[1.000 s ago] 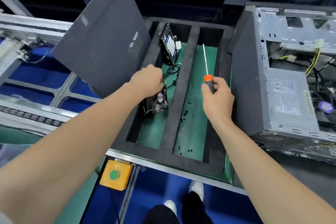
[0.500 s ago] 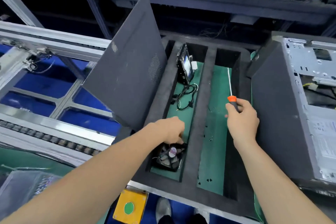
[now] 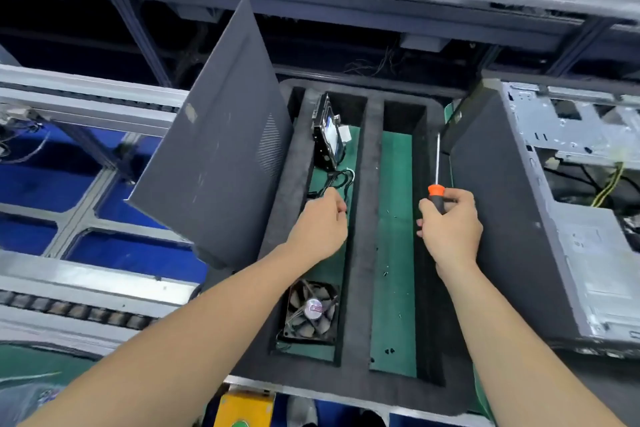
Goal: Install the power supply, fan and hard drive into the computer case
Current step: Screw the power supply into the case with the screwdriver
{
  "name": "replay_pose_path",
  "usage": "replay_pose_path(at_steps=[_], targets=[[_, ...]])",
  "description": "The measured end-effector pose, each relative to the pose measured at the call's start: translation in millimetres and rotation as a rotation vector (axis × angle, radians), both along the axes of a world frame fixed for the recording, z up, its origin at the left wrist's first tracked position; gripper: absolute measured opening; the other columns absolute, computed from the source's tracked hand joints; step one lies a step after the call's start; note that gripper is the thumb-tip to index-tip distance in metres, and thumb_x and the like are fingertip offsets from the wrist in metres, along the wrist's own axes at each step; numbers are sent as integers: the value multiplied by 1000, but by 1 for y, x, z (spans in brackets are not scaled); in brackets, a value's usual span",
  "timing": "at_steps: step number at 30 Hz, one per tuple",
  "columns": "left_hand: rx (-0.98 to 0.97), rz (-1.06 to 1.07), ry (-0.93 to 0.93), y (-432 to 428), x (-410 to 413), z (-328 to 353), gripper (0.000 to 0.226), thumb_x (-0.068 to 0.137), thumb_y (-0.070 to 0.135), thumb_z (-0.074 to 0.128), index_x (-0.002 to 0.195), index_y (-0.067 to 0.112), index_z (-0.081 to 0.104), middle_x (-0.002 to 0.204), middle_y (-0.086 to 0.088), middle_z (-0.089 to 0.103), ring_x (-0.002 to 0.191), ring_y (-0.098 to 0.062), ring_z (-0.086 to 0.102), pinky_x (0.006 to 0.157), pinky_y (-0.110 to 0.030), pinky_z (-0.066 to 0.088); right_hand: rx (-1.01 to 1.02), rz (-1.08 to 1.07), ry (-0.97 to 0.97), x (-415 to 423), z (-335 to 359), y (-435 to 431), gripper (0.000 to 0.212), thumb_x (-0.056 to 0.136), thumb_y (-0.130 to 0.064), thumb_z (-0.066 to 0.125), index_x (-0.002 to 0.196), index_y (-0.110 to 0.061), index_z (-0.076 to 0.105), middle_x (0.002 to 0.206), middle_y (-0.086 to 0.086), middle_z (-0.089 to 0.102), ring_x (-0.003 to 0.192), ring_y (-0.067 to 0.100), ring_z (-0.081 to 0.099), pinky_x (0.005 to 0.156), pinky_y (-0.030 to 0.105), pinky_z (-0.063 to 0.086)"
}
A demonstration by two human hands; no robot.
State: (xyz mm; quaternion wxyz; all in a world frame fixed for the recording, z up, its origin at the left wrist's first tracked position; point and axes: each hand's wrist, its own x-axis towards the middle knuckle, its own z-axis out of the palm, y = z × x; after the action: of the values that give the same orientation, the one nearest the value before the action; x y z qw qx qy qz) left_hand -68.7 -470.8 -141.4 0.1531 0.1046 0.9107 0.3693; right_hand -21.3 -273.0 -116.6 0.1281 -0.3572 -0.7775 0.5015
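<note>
at the assembly bench, your right hand (image 3: 450, 229) is wrapped round the handle of an orange-collared screwdriver (image 3: 435, 190), its thin shaft pointing away from you along the right wall of the black foam tray (image 3: 360, 253). your left hand (image 3: 320, 230) hovers low in the tray's left compartment, fingers curled down at a coil of black cable (image 3: 337, 180); whether they pinch it cannot be told. the fan (image 3: 311, 312) lies flat at the near end of that same compartment, close by your left forearm, untouched. the hard drive (image 3: 327, 137) stands on edge, tilted, at the far end, with the cable between it and your hand. a few small black screws (image 3: 389, 351) dot the green floor of the right compartment. the computer case (image 3: 502, 218) sits open just right of the tray, with yellow wires showing inside. a dark side panel (image 3: 221, 156) leans upright at the tray's left edge.
</note>
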Motion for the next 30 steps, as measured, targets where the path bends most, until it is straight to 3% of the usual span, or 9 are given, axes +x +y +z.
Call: replay_pose_path(at_steps=[4, 9, 14, 19, 22, 24, 30], targets=[[125, 181, -4, 24, -7, -1, 6, 96, 16, 56, 99, 20, 57, 81, 5, 63, 69, -10, 59, 56, -25, 44, 40, 57, -7, 11, -3, 7, 27, 93, -21, 67, 116, -22, 53, 93, -2, 68, 85, 25, 72, 80, 51, 60], [195, 366, -36, 52, -10, -8, 20, 95, 8, 48, 101, 21, 62, 87, 5, 61, 69, -7, 54, 52, -11, 37, 25, 87, -17, 22, -9, 12, 30, 99, -22, 60, 127, -17, 49, 113, 12, 69, 100, 32, 67, 88, 48, 56], [241, 478, -46, 61, -2, -13, 22, 97, 7, 46, 104, 19, 63, 93, 4, 59, 63, -5, 50, 48, -12, 35, 21, 114, 28, 29, -7, 8, 41, 99, -17, 55, 137, -21, 41, 118, 12, 65, 94, 32, 67, 78, 49, 58], [283, 544, -62, 58, 9, -10, 21, 95, 6, 51, 99, 22, 64, 88, 6, 61, 69, -8, 54, 51, -6, 38, -69, 196, 15, 34, -8, 0, 30, 94, -14, 55, 122, -21, 47, 105, 9, 61, 95, 36, 68, 83, 52, 57], [280, 527, -95, 51, 17, -5, 24, 92, 5, 53, 93, 26, 66, 87, 4, 64, 77, -19, 62, 71, -28, 54, -164, 240, 20, 31, -4, -11, 26, 92, -13, 56, 113, -26, 48, 101, 7, 61, 97, 38, 67, 84, 56, 58], [279, 515, -99, 44, 23, 1, 23, 92, 7, 57, 90, 27, 67, 86, 4, 67, 79, -22, 69, 75, -40, 58, -206, 261, 33, 26, 2, -20, 21, 90, -17, 58, 105, -29, 48, 97, 5, 62, 94, 41, 67, 81, 57, 58], [358, 661, 51, 4, 58, 39, 20, 86, 14, 64, 82, 32, 70, 76, 8, 72, 64, -7, 70, 60, -20, 51, -188, 492, 89, 21, 33, -80, 16, 87, -29, 69, 86, -30, 53, 77, -2, 65, 72, 35, 68, 73, 53, 59]])
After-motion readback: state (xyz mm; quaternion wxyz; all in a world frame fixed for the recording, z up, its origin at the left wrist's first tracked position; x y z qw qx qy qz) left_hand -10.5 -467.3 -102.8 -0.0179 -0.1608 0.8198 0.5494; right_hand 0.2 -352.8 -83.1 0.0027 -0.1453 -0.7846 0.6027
